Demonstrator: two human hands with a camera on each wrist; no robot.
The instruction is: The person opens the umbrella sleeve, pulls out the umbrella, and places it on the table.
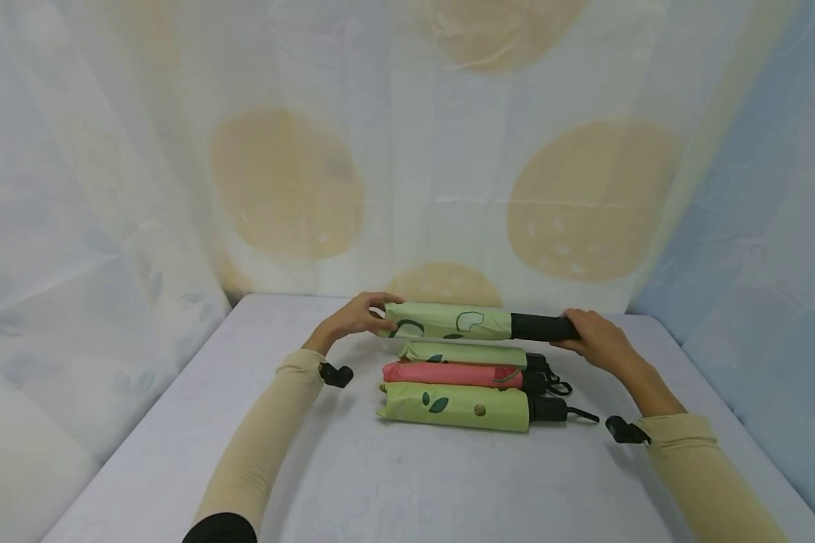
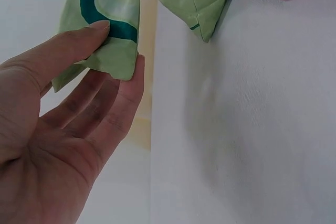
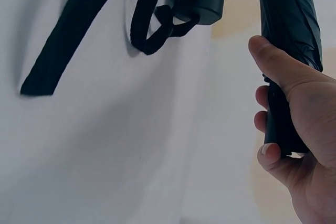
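Observation:
I hold a folded light-green umbrella [image 1: 451, 322] level above the table, at the far side of the pile. My left hand [image 1: 360, 314] pinches its fabric tip [image 2: 113, 35] between thumb and fingers. My right hand [image 1: 594, 337] curls round its black handle [image 3: 287, 35]. Below lie three more folded umbrellas side by side: a slim green one [image 1: 465, 353], a pink one [image 1: 451, 373] and a wide green one [image 1: 458, 406] nearest me, all with black handles pointing right.
The white table [image 1: 394, 475] is backed by a draped curtain with tan circles [image 1: 288, 181] on three sides. Black wrist straps [image 3: 157, 22] trail from the lying handles on the right. Bare tabletop stretches toward me.

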